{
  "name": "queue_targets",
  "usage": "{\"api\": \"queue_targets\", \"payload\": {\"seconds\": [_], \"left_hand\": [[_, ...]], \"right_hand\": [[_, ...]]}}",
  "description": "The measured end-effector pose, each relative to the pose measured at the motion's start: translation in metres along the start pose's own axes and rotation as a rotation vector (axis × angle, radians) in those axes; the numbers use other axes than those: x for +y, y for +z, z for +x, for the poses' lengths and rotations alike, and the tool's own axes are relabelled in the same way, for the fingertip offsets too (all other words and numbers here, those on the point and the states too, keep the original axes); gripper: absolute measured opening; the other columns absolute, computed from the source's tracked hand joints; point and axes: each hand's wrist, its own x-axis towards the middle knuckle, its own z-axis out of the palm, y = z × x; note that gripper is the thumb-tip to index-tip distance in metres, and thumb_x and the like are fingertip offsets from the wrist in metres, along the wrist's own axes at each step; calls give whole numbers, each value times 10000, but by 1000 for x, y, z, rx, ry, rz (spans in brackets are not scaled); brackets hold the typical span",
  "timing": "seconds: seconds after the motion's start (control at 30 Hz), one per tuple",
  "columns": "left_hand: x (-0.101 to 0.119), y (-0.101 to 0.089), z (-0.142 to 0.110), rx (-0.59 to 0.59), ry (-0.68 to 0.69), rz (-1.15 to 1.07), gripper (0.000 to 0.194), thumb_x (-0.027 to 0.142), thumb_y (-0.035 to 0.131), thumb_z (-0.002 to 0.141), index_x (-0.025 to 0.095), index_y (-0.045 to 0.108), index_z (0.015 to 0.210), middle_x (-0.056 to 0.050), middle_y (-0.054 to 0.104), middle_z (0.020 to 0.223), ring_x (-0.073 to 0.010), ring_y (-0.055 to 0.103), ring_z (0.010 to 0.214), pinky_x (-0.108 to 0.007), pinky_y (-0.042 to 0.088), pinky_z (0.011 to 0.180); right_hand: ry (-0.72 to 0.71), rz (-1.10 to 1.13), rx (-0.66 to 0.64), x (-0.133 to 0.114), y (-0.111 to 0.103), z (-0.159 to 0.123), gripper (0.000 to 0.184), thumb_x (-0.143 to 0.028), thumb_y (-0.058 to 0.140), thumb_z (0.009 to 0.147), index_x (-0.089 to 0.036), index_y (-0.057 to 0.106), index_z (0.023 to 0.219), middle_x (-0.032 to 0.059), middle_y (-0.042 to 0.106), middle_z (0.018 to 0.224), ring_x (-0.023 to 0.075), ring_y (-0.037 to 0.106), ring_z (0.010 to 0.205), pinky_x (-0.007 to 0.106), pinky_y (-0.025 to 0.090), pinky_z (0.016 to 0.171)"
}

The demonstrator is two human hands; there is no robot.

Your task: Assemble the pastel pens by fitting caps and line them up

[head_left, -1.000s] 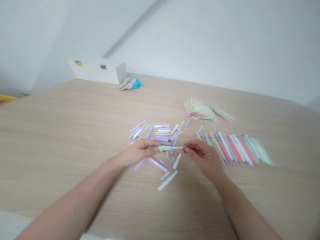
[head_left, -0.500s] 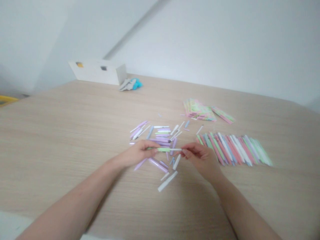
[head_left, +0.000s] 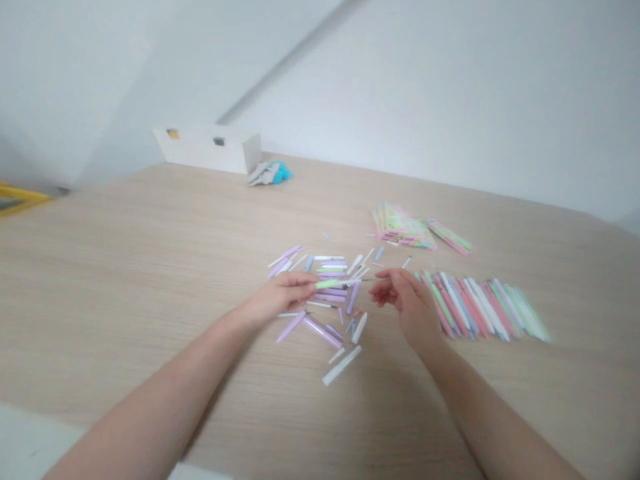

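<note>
My left hand (head_left: 290, 293) pinches a light green pen barrel (head_left: 327, 285), and a thin white refill with a darker tip (head_left: 353, 282) sticks out of its right end. Just right of that tip is my right hand (head_left: 407, 303), its fingers loosely curled and apart, with nothing visible in them. Loose pen parts lie below and around my hands: purple barrels (head_left: 323, 331), white pieces (head_left: 343, 365) and thin refills. Right of my right hand, a row of pastel pens (head_left: 480, 307) lies side by side.
Behind the pens is a stack of colourful flat packets (head_left: 403, 228), one packet (head_left: 450, 237) lying apart. At the table's back left stand a white box (head_left: 207, 150) and a crumpled grey and blue glove-like cloth (head_left: 270, 173). A yellow frame (head_left: 23, 199) shows at far left.
My right hand has let go of the refill's end and moved slightly right, its fingers opening. My left hand still holds the green barrel, now tilted a little upward. The view has shifted slightly.
</note>
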Motion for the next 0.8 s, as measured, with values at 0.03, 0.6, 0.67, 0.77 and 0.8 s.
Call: {"api": "queue_targets", "payload": {"seconds": [0.03, 0.6, 0.67, 0.77, 0.8], "left_hand": [[2, 0, 0, 10, 12, -19, 313, 366, 713, 712, 115, 696, 898, 11, 521, 611, -65, 385, 512, -189, 230, 463], [8, -6, 3, 142, 133, -103, 279, 329, 710, 696, 96, 682, 847, 18, 487, 573, -59, 354, 474, -213, 147, 416], [7, -7, 3, 136, 142, -98, 278, 331, 705, 702, 99, 685, 854, 18, 488, 574, -58, 346, 467, -218, 143, 417], [5, -7, 4, 127, 153, -109, 256, 331, 704, 698, 104, 685, 816, 25, 482, 553, -56, 343, 464, -216, 160, 424], [5, -7, 4, 125, 153, -114, 250, 330, 706, 695, 104, 683, 800, 27, 479, 548, -55, 346, 466, -214, 167, 427]], "right_hand": [[-1, -101, -5, 2, 2, 6, 269, -397, 471, 878, -177, 625, 880, 26, 671, 700, 139, 613, 588, 245, 475, 530], [-217, -1218, -384, 27, 61, 81, 299, -244, 437, 890, -168, 719, 953, 106, 714, 981, 210, 635, 903, 259, 442, 781], [-220, -1262, -404, 25, 61, 82, 304, -253, 434, 892, -165, 714, 969, 111, 714, 980, 211, 637, 894, 256, 447, 770], [-240, -1314, -452, 22, 62, 84, 322, -246, 419, 894, -136, 714, 963, 138, 708, 978, 230, 639, 904, 276, 452, 788], [-251, -1327, -472, 20, 62, 85, 327, -236, 413, 893, -124, 714, 957, 148, 705, 984, 238, 635, 923, 283, 449, 807]]}}
